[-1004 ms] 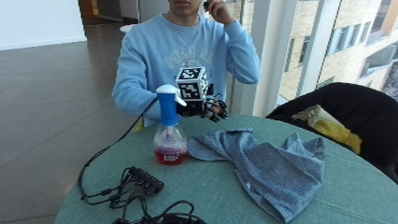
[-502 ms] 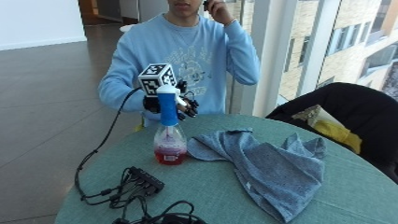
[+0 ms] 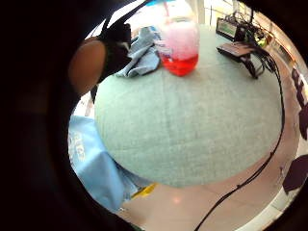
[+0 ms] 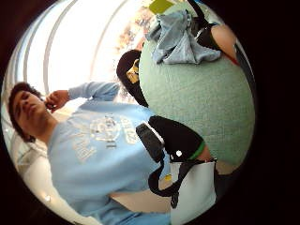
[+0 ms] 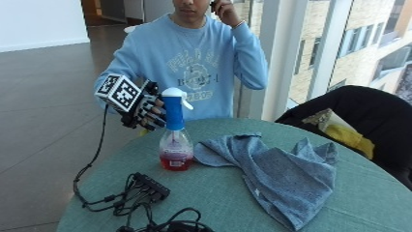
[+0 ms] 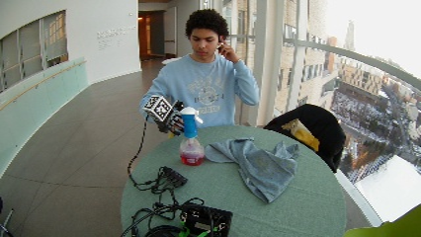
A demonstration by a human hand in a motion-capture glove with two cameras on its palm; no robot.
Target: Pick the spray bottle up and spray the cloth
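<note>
A clear spray bottle with red liquid, a blue neck and a white trigger head stands on the round green table. A crumpled blue cloth lies just beside it toward the window. My gloved right hand hovers level with the blue neck, on the side away from the cloth. Its fingers are spread and relaxed, close to the neck without gripping it. The little finger side palm view shows the bottle a short way off, with the cloth behind it. The wide view shows the same bottle and hand.
A black power strip with tangled cables lies on the table in front of the bottle. A black box sits at the near edge. A black chair with a yellow item stands by the window. The person's bare hand is at their ear.
My gloved hand has travelled from behind the bottle on the cloth side, across it, to the side away from the cloth. Bottle and cloth have not moved.
</note>
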